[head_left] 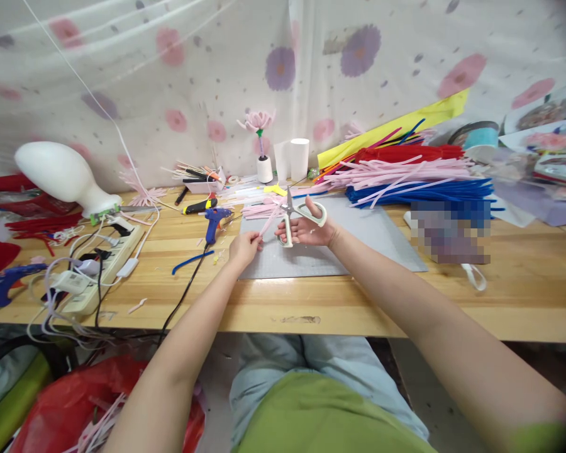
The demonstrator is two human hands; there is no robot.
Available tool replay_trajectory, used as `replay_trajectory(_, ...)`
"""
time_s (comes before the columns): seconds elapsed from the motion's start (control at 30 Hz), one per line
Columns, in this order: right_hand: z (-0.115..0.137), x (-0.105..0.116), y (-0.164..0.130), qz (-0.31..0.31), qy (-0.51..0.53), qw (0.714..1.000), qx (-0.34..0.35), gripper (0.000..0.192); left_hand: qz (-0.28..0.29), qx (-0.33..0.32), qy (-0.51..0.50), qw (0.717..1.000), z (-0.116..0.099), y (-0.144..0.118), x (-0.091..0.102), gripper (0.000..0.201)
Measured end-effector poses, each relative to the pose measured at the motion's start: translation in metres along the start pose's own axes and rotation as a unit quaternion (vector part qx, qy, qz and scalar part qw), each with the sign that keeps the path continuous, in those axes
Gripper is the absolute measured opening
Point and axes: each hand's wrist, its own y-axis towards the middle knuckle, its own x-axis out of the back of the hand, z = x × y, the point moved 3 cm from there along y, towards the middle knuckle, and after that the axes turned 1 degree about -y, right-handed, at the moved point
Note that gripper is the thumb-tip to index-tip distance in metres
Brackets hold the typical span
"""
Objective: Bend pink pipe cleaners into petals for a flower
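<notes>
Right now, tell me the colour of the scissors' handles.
White, in the head view: scissors in the right hand.

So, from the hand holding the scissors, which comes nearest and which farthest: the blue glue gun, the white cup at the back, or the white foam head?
From the right hand, holding the scissors, in the head view:
1. White cup: straight behind it, by the curtain.
2. Blue glue gun: to its left, beyond the left hand; not much farther than the cup.
3. White foam head: far left end of the table.
</notes>
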Motion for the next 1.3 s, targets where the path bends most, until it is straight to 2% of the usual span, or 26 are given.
replay_trajectory(0.2,0.001,0.005,0.007,-0.010,0.019,0.998,0.062,0.074,-0.015,-0.038,0.063,0.997,-0.006,-0.012,0.002,0.024)
replay_trajectory(0.57,-0.006,0.002,0.003,0.005,0.055,0.993,0.101,0.069,-0.019,-0.095,0.166,0.981,-0.011,-0.019,-0.005,0.028)
replay_trajectory(0.8,0.001,0.002,0.004,-0.025,0.046,0.988,0.147,0.061,-0.027,-0.082,0.182,0.980,-0.025,-0.011,-0.001,0.028)
replay_trajectory(1.03,0.009,0.004,-0.003,-0.051,-0.014,0.987,0.153,0.054,-0.046,-0.053,0.205,0.976,-0.030,-0.003,0.007,0.028)
replay_trajectory(1.1,0.018,0.010,-0.008,-0.099,-0.060,0.977,0.178,0.053,-0.043,-0.039,0.224,0.973,-0.024,-0.001,0.009,0.028)
replay_trajectory(1.17,0.031,0.021,-0.016,-0.170,-0.129,0.952,0.217,0.051,-0.037,-0.017,0.249,0.968,-0.014,0.000,0.010,0.029)
replay_trajectory(1.23,0.042,0.035,-0.025,-0.235,-0.220,0.919,0.227,0.050,-0.042,-0.009,0.267,0.963,-0.006,0.002,0.012,0.031)
replay_trajectory(1.3,0.046,0.050,-0.032,-0.298,-0.342,0.871,0.189,0.045,-0.056,-0.018,0.285,0.957,-0.002,0.007,0.013,0.033)
